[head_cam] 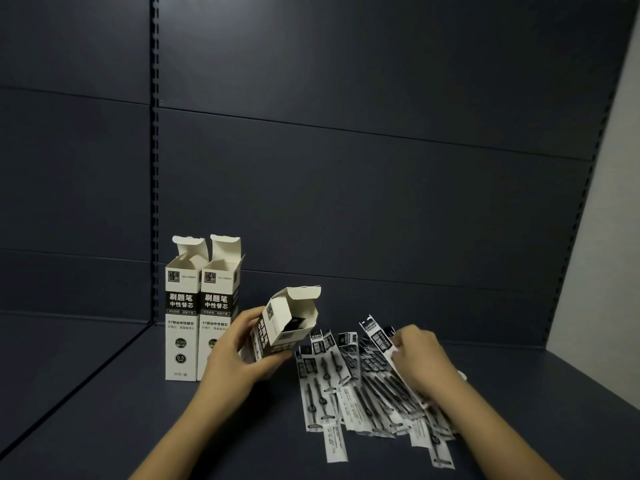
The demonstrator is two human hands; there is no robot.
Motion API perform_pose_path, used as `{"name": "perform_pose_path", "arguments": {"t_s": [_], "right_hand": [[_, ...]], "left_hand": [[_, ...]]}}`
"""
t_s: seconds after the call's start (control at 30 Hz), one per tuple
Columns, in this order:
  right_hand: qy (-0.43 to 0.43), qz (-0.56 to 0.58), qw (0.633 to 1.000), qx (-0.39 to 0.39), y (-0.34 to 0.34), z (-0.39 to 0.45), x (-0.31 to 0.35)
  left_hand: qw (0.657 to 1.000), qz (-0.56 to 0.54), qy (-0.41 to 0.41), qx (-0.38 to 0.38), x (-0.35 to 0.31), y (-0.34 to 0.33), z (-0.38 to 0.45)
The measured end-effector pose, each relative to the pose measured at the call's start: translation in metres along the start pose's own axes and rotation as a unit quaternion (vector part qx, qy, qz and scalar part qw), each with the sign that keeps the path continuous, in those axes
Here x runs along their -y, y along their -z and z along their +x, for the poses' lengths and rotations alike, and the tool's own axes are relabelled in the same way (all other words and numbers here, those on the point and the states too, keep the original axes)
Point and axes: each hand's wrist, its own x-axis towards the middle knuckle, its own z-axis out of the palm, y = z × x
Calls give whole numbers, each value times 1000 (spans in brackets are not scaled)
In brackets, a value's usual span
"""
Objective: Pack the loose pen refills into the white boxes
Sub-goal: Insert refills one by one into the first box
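White box (tilted) in left hand; right hand pinches refill.

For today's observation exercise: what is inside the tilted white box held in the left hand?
The tilted box, flap open, shows a dark, printed shape low inside, probably packed refills. How many cannot be seen: the walls cover the rest. The left hand hides its lower part.

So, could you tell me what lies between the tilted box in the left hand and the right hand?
In the head view, the upper ends of the loose refill packets fan out between the tilted box and the right hand.
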Motion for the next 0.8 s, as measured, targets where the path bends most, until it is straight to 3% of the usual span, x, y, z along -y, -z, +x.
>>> {"name": "perform_pose_path", "arguments": {"t_s": [0.13, 0.23, 0.47, 0.67, 0.8], "right_hand": [[47, 90, 995, -19, 19, -6, 3], [113, 176, 978, 14, 38, -22, 15], [210, 419, 881, 67, 72, -71, 64], [217, 525, 823, -27, 76, -80, 83], [239, 515, 816, -106, 72, -76, 87]], "left_hand": [[1000, -2, -8, -1, -1, 0, 0], [1000, 2, -11, 2, -3, 0, 0], [1000, -2, 0, 7, -1, 1, -1], [1000, -9, 4, 9, -1, 2, -2], [1000, -25, 6, 9, -2, 1, -2]]}}
